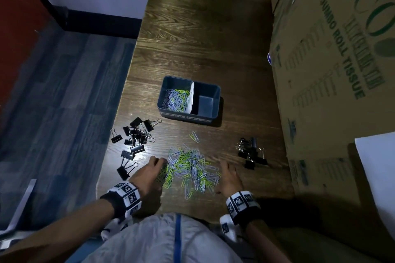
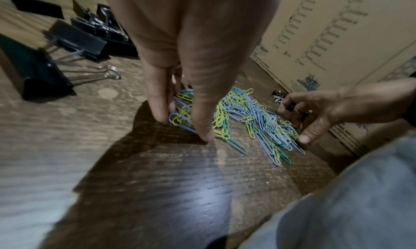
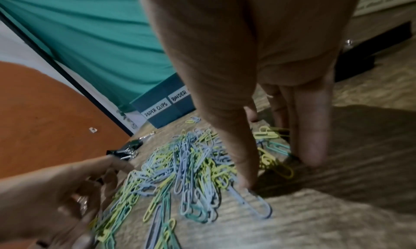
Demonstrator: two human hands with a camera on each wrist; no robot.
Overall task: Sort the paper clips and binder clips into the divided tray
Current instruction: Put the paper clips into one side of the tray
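A loose pile of blue, green and yellow paper clips point(image 1: 190, 166) lies on the wooden table in front of me. My left hand point(image 1: 152, 170) stands at the pile's left edge, its straight fingers point(image 2: 157, 107) pressing down on the table and the outermost clips. My right hand point(image 1: 228, 175) stands at the pile's right edge, fingers point(image 3: 313, 146) extended down to the table, nothing gripped. Beyond the pile sits the blue divided tray point(image 1: 171, 113); its left compartment holds paper clips point(image 1: 175, 98), its right one is empty. Large black binder clips point(image 1: 134, 134) lie left, small binder clips point(image 1: 251, 153) right.
A big cardboard box point(image 1: 333, 70) walls off the table's right side, close to the small binder clips. The table's left edge runs just beyond the large binder clips, with blue floor point(image 1: 59, 102) below. The tray's front wall point(image 3: 175, 116) carries labels reading PAPER CLIPS and BINDER.
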